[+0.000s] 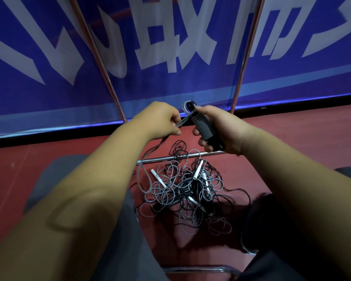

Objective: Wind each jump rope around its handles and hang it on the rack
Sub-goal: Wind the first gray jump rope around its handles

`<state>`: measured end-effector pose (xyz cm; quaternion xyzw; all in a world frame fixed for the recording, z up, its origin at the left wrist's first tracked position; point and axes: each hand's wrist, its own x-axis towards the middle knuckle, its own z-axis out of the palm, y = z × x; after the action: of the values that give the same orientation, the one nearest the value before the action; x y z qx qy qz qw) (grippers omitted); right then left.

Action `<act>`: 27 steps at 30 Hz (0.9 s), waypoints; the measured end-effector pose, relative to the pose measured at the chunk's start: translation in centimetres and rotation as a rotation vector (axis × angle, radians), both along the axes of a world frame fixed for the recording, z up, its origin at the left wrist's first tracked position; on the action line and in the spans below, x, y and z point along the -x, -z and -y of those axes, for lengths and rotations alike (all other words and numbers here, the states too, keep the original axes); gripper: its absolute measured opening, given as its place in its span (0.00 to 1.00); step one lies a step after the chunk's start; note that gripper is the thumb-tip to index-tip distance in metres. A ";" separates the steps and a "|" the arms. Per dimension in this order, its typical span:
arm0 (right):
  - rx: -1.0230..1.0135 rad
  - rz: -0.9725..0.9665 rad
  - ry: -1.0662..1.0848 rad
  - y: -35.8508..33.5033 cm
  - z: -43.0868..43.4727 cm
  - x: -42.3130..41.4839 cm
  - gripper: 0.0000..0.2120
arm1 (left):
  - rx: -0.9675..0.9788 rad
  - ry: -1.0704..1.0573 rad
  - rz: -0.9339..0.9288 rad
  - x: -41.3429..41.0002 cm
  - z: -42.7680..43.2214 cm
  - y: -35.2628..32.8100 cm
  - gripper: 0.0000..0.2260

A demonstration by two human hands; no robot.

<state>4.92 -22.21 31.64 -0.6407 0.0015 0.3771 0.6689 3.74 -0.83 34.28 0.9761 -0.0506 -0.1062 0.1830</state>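
Red floor (49, 159) holds a tangle (186, 189) that could snag my cord (185, 118); left hand (160, 120) pinches it, right hand (221, 130) grips the handles (214, 141).

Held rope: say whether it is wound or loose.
Partly wound: coils cover the handles in the right hand; the left hand pinches a loose tail.

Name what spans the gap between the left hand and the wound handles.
Head view: taut grey rope joins left hand to the handles, gripped by the right hand.

Dim, uneven indoor light. Wide-angle bending at edges; banner (170, 47) motion-blurred; soft shadows lie on red floor (49, 151).
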 end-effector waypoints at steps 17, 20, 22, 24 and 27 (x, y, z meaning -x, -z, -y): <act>0.054 0.010 0.174 0.5 0.6 -0.7 0.20 | 0.838 -0.139 -0.315 0.1 0.4 -0.6 0.09; 0.042 0.004 0.149 0.1 0.8 -0.7 0.21 | 0.736 -0.076 -0.301 0.3 -0.3 -1.1 0.11; 0.018 -0.005 0.121 -0.2 0.8 -0.7 0.20 | 0.523 -0.051 -0.242 0.4 -0.8 -1.2 0.09; -0.004 -0.008 0.084 -0.3 0.7 -0.5 0.19 | 0.292 -0.045 -0.188 0.2 -1.0 -0.7 0.05; -0.034 -0.029 0.010 -0.6 0.4 -0.1 0.19 | 0.207 -0.069 -0.162 -0.2 -0.8 0.0 0.02</act>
<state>4.98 -22.65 32.23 -0.6237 0.0081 0.3830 0.6814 3.90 -0.07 34.29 0.9413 -0.0129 -0.1723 0.2899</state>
